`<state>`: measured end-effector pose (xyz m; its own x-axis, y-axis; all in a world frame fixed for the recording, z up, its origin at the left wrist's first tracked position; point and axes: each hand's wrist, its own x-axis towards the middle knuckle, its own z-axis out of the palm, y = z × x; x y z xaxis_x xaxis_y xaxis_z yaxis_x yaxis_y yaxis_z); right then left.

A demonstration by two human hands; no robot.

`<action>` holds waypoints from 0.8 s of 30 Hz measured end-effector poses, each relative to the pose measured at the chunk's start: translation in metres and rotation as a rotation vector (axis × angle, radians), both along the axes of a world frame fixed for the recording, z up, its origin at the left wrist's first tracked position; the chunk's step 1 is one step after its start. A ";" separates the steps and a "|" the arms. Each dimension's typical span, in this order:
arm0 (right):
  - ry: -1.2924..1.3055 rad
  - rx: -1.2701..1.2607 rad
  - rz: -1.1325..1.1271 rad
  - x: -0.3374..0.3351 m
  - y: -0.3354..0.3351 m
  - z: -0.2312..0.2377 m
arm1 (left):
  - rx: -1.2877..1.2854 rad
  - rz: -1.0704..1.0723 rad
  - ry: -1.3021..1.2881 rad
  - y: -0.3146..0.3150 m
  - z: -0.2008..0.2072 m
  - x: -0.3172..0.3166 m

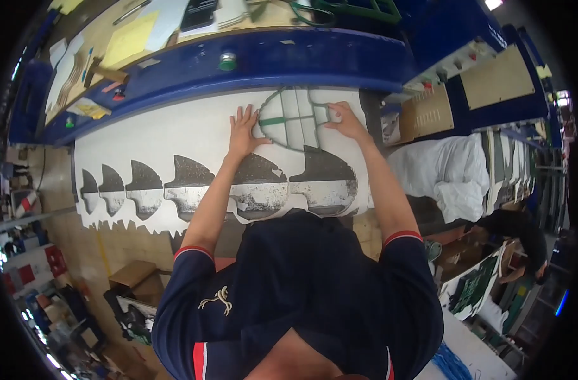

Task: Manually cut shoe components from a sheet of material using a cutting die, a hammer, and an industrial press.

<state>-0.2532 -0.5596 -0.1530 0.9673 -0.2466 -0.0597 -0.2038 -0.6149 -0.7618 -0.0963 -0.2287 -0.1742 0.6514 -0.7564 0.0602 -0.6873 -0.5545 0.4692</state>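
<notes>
Green-edged cutting die (288,119), head view: a rounded open frame with cross-struts, lying on a white sheet (156,136) close in front of a blue machine beam (289,62). Left hand (241,133) at the die's left edge, fingers spread, thumb pointing right along its lower left side. Right hand (348,122) at the opposite edge, thumb and forefinger parted around the notched side. Hands apart, die between them; neither is closed around it. Exact fingertip pressure: cannot tell.

Sheet: a row of six cut-outs (324,166) runs along its near side, below the die. Each shows dark in its upper part, pale with dark speckling in its lower part. Near border of the sheet is jagged at left.

Surroundings: green button (227,61) on the beam; yellow paper (131,41) and a hammer (106,74) beyond it, upper left. White crumpled covering (444,166) right of the sheet. Co-worker (520,231) in a dark top at far right, bending.
</notes>
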 end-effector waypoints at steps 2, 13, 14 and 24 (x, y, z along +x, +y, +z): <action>0.049 0.039 -0.051 -0.012 -0.015 0.002 | -0.066 0.015 -0.010 -0.030 0.000 0.000; -0.114 0.183 -0.224 -0.052 -0.024 -0.022 | 0.060 -0.026 -0.031 -0.074 0.003 -0.015; -0.132 0.171 -0.239 -0.051 -0.023 -0.022 | 0.059 -0.025 -0.040 -0.074 0.002 -0.015; -0.141 -0.007 -0.332 -0.053 -0.008 -0.026 | 0.136 -0.029 -0.010 -0.074 0.002 -0.016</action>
<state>-0.3064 -0.5679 -0.1790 0.8329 -0.5488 0.0718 -0.2864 -0.5383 -0.7926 -0.1123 -0.3022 -0.1724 0.6290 -0.7765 -0.0378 -0.7082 -0.5924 0.3842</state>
